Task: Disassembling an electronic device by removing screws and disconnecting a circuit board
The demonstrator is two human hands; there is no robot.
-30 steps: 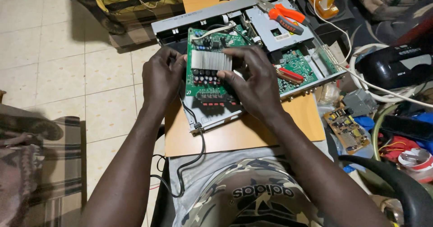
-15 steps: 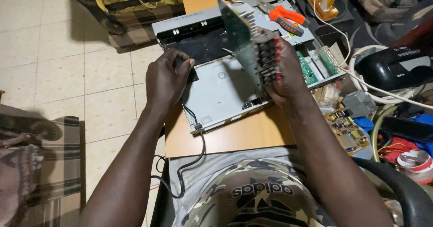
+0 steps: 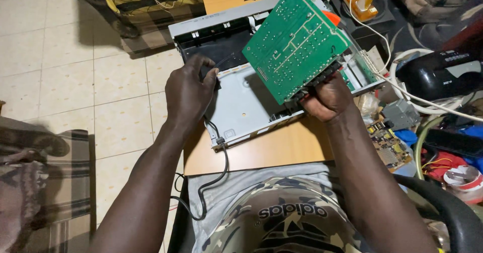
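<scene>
My right hand [image 3: 324, 99] fingers pinch the green circuit board [image 3: 294, 41], solder side up, long axis tilted toward the table's far-right corner; left hand [image 3: 188, 92] fingers curl on the black cable [image 3: 221, 155].

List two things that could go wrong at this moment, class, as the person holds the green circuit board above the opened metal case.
1. The right hand grips the green circuit board by one lower edge only, tilted over the metal case; it could slip and fall.
2. The left hand rests on the black cable at the case's edge; a tug might drag the case along the wooden board.
</scene>
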